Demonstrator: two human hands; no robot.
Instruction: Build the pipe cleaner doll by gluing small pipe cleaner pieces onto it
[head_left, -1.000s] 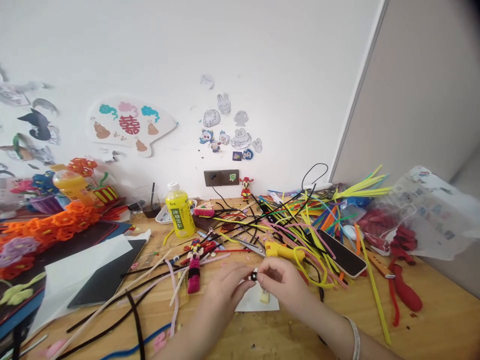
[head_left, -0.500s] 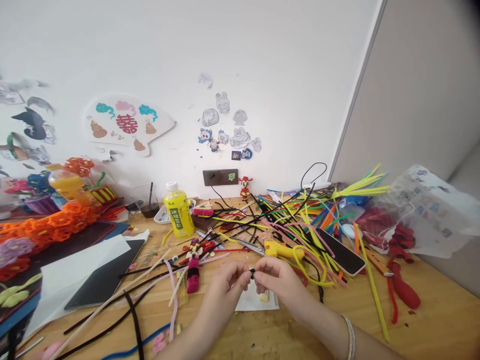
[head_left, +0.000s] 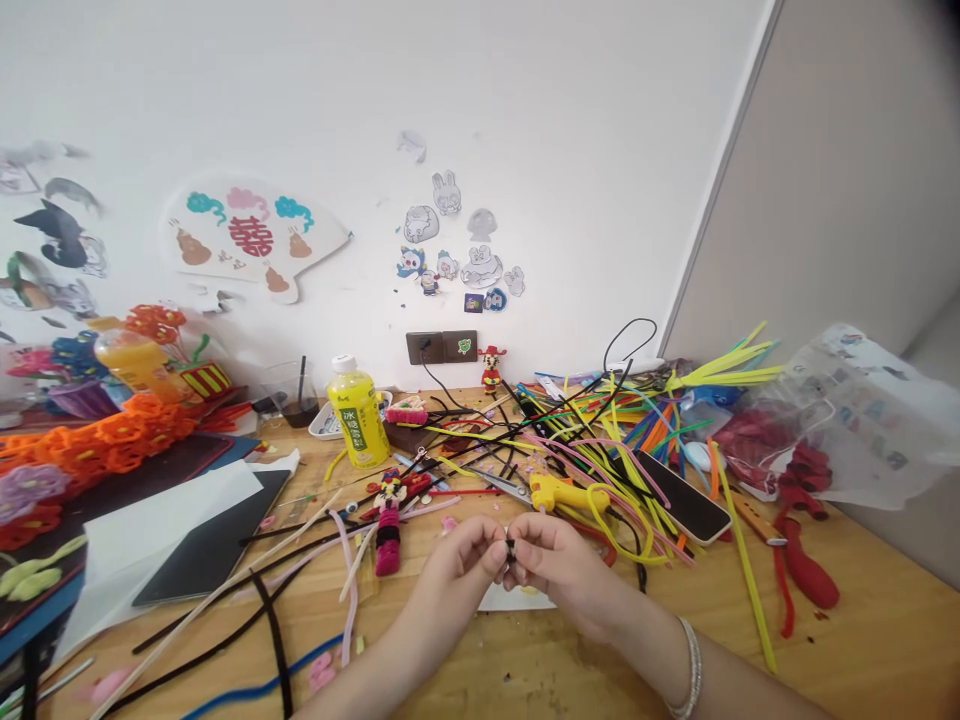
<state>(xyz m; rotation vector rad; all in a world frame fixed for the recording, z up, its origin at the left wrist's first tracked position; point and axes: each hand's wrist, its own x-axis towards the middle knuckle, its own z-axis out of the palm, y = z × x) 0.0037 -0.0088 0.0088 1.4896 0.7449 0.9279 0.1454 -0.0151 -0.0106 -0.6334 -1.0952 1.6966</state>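
Note:
My left hand and my right hand meet over the front middle of the table, fingertips pinched together. Between them they hold a small black piece, which looks like a short bit of pipe cleaner; the fingers cover most of it. Under the hands lies a white sheet, partly hidden. A pipe-cleaner doll with a magenta and black body lies to the left of my left hand. Just beyond my right hand are a yellow hot glue gun and scissors.
Many coloured pipe cleaners are heaped at the back right, near a phone. A yellow drink bottle stands back left. Black pipe cleaners and a dark tablet-like slab lie at left. A red-handled tool is at right.
My hands have drawn closer together around the black piece and cover more of the white sheet. The view has shifted slightly; the things on the table stay put.

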